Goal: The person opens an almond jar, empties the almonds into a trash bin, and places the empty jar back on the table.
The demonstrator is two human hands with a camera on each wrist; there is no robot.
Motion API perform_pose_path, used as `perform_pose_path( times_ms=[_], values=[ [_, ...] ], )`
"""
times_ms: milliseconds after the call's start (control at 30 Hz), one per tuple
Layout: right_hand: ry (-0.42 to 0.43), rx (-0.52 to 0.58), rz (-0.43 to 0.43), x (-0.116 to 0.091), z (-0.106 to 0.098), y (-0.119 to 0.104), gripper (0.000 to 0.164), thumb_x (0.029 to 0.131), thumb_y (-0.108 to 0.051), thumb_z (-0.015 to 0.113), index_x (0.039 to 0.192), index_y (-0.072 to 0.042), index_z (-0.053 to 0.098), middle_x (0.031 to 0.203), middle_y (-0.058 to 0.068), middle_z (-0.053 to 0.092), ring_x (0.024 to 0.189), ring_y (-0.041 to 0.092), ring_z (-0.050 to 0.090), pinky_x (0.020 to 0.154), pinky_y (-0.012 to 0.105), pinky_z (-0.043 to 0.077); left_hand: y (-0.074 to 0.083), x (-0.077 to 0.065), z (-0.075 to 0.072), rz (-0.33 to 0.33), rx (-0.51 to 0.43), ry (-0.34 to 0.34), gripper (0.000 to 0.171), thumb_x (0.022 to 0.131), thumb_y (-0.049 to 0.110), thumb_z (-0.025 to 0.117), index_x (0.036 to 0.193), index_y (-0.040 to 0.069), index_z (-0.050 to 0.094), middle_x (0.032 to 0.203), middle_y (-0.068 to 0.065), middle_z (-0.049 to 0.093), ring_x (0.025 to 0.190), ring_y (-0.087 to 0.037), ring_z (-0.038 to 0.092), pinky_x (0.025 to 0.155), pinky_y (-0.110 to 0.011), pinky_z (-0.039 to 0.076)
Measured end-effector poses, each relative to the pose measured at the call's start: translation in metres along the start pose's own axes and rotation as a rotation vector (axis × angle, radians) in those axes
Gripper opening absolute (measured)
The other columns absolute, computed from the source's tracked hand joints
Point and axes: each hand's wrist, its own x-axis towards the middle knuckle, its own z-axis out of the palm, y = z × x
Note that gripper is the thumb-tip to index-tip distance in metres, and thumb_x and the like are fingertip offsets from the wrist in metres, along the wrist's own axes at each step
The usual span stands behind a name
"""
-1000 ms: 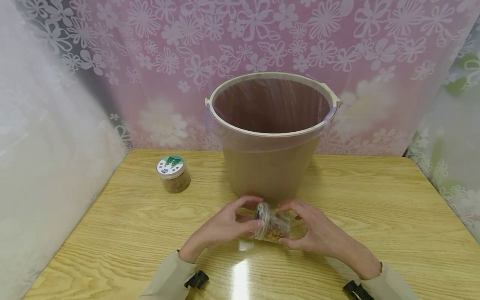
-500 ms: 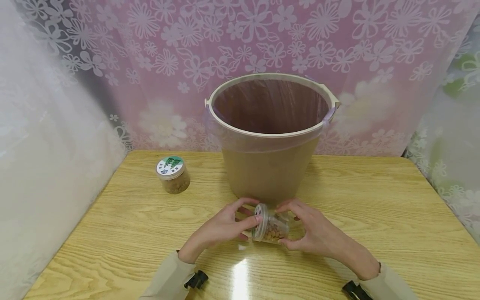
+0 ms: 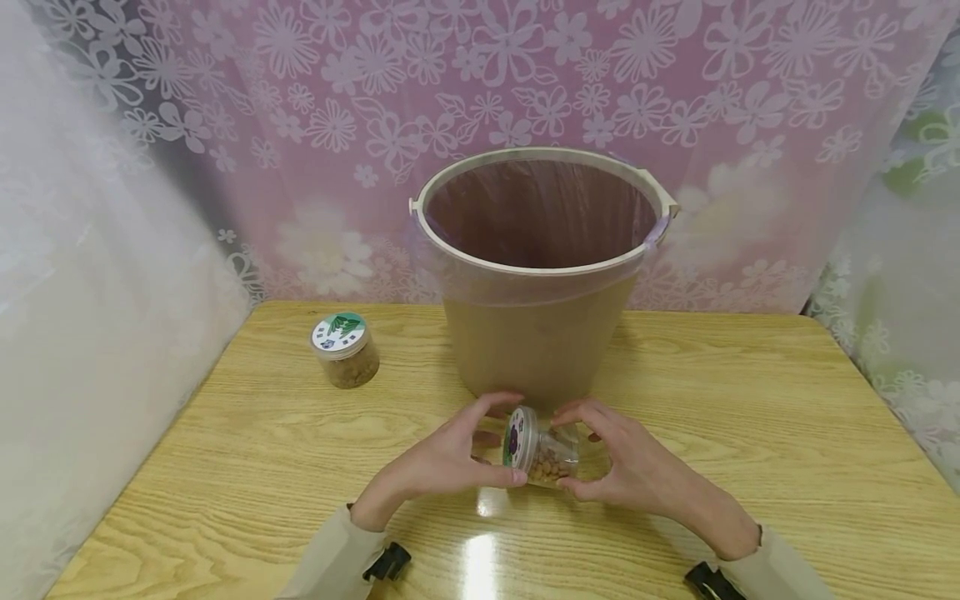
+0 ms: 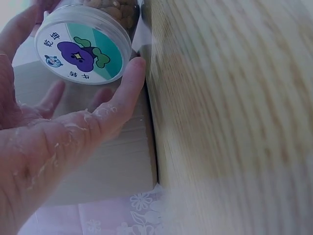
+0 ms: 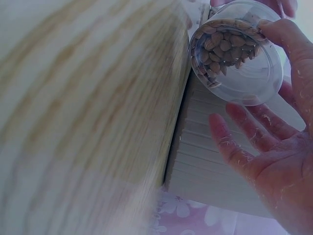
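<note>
A clear plastic jar (image 3: 551,461) lies on its side on the table in the head view, part-filled with brown nuts or kernels. Its lid (image 4: 80,51), white and teal with a purple cartoon, faces left. My left hand (image 3: 446,454) spans this lid, thumb at the lower rim and index finger at the upper rim. At the base end, my right hand (image 3: 630,462) holds the jar between thumb and fingers. The right wrist view shows that thumb across the base edge, with other fingers (image 5: 254,132) spread below. A second lidded jar (image 3: 347,350) stands upright at the back left.
Directly behind the hands stands a large beige bucket (image 3: 525,350) with a thin plastic liner folded over its rim. The wood-grain table (image 3: 247,492) ends at a back edge before a pink floral curtain (image 3: 337,150). Pale sheets hang at both sides.
The left thumb has slid down from the lid's face to its lower rim, and the lid's purple picture has come into view. The right hand keeps its hold, nearly still.
</note>
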Motion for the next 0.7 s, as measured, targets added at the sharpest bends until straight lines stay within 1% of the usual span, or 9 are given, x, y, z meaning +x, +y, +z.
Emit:
perform_pose_path(
  times_ms=[100, 233, 300, 433, 533, 700],
  values=[
    [0.001, 0.001, -0.005, 0.0001, 0.0001, 0.0003, 0.067, 0.067, -0.021, 0.094, 0.123, -0.01, 0.06, 0.123, 0.0, 0.066, 0.108, 0.021, 0.068, 0.081, 0.033, 0.061, 0.0002, 0.0, 0.0008, 0.035, -0.023, -0.022, 0.092, 0.085, 0.024, 0.085, 0.157, 0.038, 0.029, 0.166, -0.001, 0.026, 0.141, -0.04, 0.046, 0.099, -0.039, 0.056],
    [-0.002, 0.008, -0.003, 0.0002, 0.0002, 0.0006, 0.067, 0.067, -0.022, 0.094, 0.123, -0.009, 0.06, 0.122, 0.001, 0.066, 0.107, 0.021, 0.068, 0.08, 0.032, 0.061, 0.0003, 0.0012, 0.0026, 0.074, -0.024, -0.029, 0.093, 0.083, 0.018, 0.085, 0.157, 0.036, 0.031, 0.165, -0.001, 0.027, 0.137, -0.038, 0.05, 0.095, -0.035, 0.058],
    [-0.006, 0.013, 0.001, 0.0002, 0.0003, 0.0009, 0.067, 0.068, -0.022, 0.094, 0.123, -0.009, 0.06, 0.123, 0.001, 0.066, 0.107, 0.021, 0.068, 0.079, 0.031, 0.061, -0.0001, 0.0023, 0.0036, 0.08, -0.02, -0.027, 0.093, 0.083, 0.016, 0.086, 0.156, 0.035, 0.032, 0.164, -0.003, 0.028, 0.135, -0.037, 0.052, 0.093, -0.032, 0.059],
    [-0.013, 0.024, 0.011, 0.0001, -0.0003, 0.0011, 0.065, 0.069, -0.022, 0.093, 0.123, -0.009, 0.06, 0.123, 0.002, 0.066, 0.107, 0.021, 0.068, 0.078, 0.031, 0.061, -0.0011, 0.0043, 0.005, 0.079, -0.019, -0.022, 0.089, 0.083, 0.015, 0.085, 0.155, 0.034, 0.036, 0.162, -0.006, 0.03, 0.132, -0.036, 0.054, 0.091, -0.028, 0.058],
    [-0.018, 0.026, 0.016, 0.0001, -0.0009, 0.0005, 0.065, 0.07, -0.022, 0.093, 0.124, -0.009, 0.059, 0.123, 0.004, 0.066, 0.107, 0.021, 0.068, 0.079, 0.031, 0.061, -0.0014, 0.0049, 0.0054, 0.067, -0.013, -0.013, 0.086, 0.084, 0.016, 0.084, 0.153, 0.035, 0.037, 0.162, -0.006, 0.031, 0.133, -0.038, 0.054, 0.09, -0.026, 0.058],
    [-0.016, 0.014, 0.017, 0.0, -0.0012, -0.0003, 0.065, 0.07, -0.023, 0.093, 0.124, -0.009, 0.06, 0.123, 0.003, 0.067, 0.108, 0.02, 0.068, 0.08, 0.032, 0.061, -0.0007, 0.0038, 0.0053, 0.041, 0.009, -0.006, 0.08, 0.087, 0.021, 0.083, 0.152, 0.037, 0.038, 0.163, -0.007, 0.03, 0.134, -0.042, 0.052, 0.093, -0.031, 0.058]
  ],
)
